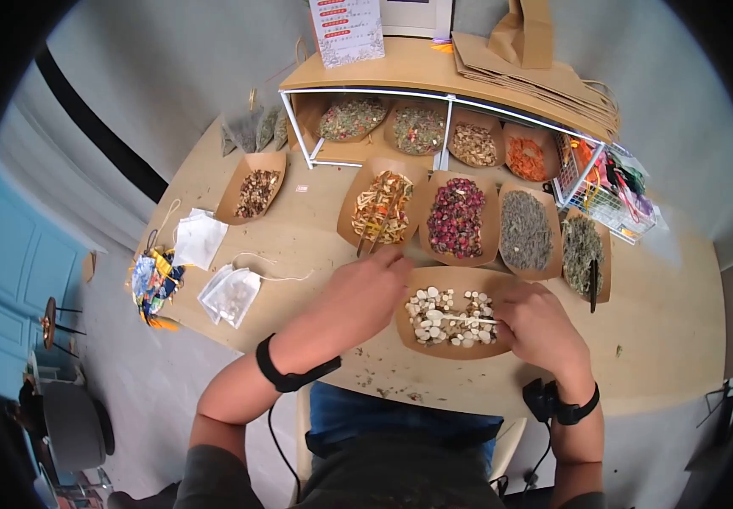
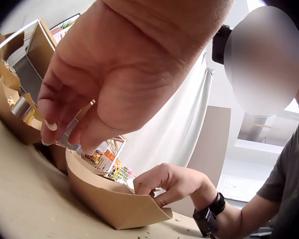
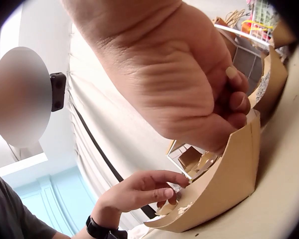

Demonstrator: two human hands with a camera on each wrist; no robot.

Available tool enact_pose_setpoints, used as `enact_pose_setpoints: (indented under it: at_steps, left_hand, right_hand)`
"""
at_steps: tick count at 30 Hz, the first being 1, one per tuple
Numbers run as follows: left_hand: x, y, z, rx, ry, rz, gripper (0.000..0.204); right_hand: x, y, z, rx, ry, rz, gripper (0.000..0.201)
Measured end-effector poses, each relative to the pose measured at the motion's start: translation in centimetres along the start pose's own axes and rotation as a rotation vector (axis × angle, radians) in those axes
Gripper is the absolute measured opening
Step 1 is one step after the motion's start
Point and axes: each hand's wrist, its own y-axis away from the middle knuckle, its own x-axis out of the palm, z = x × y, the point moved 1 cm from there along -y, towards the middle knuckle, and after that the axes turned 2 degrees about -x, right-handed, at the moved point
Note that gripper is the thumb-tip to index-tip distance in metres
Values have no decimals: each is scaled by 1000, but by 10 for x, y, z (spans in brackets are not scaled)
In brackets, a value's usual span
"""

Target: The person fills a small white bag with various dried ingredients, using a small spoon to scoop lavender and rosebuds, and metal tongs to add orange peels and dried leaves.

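My left hand (image 1: 366,293) reaches over the near end of a paper tray of orange and cream dried slices (image 1: 383,204). Metal tweezers (image 2: 75,128) show between its thumb and fingers, their arms lying over the slices. At the right end of a paper tray (image 1: 456,349) of white dried slices (image 1: 431,327), my right hand (image 1: 545,327) has its fingers curled at the rim. A slim white utensil (image 1: 468,320) runs from those fingers across the slices; its hand-held end is hidden. In the right wrist view the curled right fingers overlap the tray wall (image 3: 234,169).
Trays of rosebuds (image 1: 456,216), grey-purple buds (image 1: 526,229) and green dried herb (image 1: 583,250) stand beyond, dark tongs (image 1: 593,284) on the last. A shelf (image 1: 366,76) holds more trays. White pouches (image 1: 231,294) lie left; crumbs (image 1: 392,392) dot the front edge.
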Motion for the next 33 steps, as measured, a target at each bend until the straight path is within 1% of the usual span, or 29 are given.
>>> enact_pose_setpoints:
  at_steps: [1,2,4,6,8,9,10,11,12,13,14,15,16,17,19,20,21,22,23,25,26,28,29,31,33]
  left_hand:
    - [4,-4,2,-19,-37,48,32]
    - [6,-8,2,-9,-45,53,32]
    - [11,-13,2,-34,-99,101,29]
    - [12,-14,2,-26,-63,78,25]
    - [18,-14,7,-19,-29,59,21]
    - [24,-14,14,28,68,31,17]
    - [22,-15,15,75,165,2,14]
    - [19,-14,14,83,160,7,14]
    - [15,-10,13,35,210,32,13]
    - [8,-5,10,-14,260,58,12]
    - [1,1,8,-10,253,64,12]
    - [-6,10,8,-98,321,108,12]
    - [-13,20,10,-188,387,151,12]
    - [-20,31,14,-188,377,155,12]
    - [-35,56,30,-411,582,142,12]
    - [-46,64,41,-417,579,141,12]
    - [-56,74,55,-506,622,104,13]
    - [-66,85,68,-598,667,64,15]
    - [-74,92,80,-608,666,55,15]
    - [-92,96,105,-581,717,-145,17]
    - [-96,95,119,-588,715,-154,17]
    - [-100,84,151,-617,649,-296,20]
    - [-101,77,165,-619,647,-302,20]
    - [-101,62,190,-632,635,-369,20]
    - [-95,45,209,-656,647,-377,20]
  right_hand:
    - [1,1,1,-6,19,2,8]
    - [1,3,1,-11,42,4,8]
    - [-10,9,5,10,-4,-37,6]
    - [-31,15,8,25,-46,-73,4]
    - [-53,22,6,55,-153,-84,7]
    - [-60,22,7,60,-156,-92,7]
    - [-66,19,6,145,-215,-167,7]
    - [-71,16,4,231,-274,-242,8]
    - [-71,8,2,232,-328,-344,8]
    - [-69,-1,-2,239,-334,-352,8]
    - [-64,-10,-7,314,-402,-371,13]
    - [-59,-19,-12,387,-471,-389,17]
    - [-50,-29,-16,388,-479,-396,17]
    - [-40,-39,-20,390,-441,-405,19]
    - [-21,-54,-24,393,-409,-410,22]
    - [-13,-62,-25,413,-355,-413,22]
    - [-7,-68,-25,430,-302,-412,23]
    - [0,-73,-25,422,-309,-406,23]
    - [4,-78,-24,441,-268,-404,21]
    - [11,-87,-22,446,-229,-397,19]
    - [14,-88,-22,451,-182,-392,16]
    - [18,-90,-22,449,-137,-388,14]
    - [19,-91,-22,438,-95,-386,13]
    - [19,-91,-21,425,-52,-384,13]
    - [18,-91,-19,401,-11,-346,13]
